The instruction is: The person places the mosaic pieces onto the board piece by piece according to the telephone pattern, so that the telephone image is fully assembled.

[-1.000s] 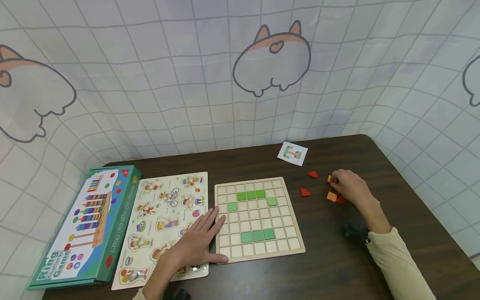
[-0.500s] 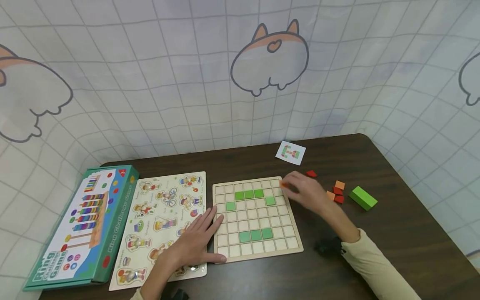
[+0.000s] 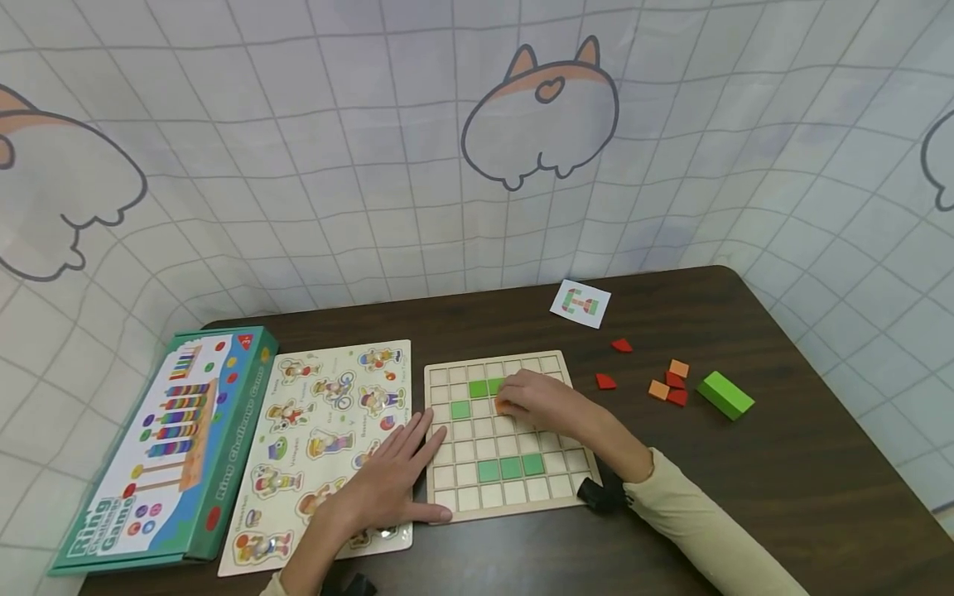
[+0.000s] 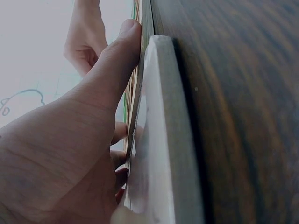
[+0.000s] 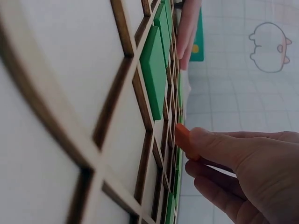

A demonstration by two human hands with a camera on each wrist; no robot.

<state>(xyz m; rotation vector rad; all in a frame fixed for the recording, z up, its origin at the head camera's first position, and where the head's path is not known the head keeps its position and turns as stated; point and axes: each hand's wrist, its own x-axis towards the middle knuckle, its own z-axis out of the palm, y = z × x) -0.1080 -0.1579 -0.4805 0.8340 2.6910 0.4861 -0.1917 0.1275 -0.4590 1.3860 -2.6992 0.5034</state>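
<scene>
Right hand (image 3: 542, 403) pinches orange tile (image 5: 182, 136) over gridded board (image 3: 493, 497); left hand (image 3: 383, 482) lies spread, fingers extended, at board's left edge. Tile probably light, rigid; best gripped by opposite edges.

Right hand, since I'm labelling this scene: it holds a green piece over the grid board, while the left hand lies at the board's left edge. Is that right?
Not quite: the piece is orange, not green, as the right wrist view shows. So the right hand holds an orange piece over the grid board, while the left hand lies at the board's left edge.
</scene>
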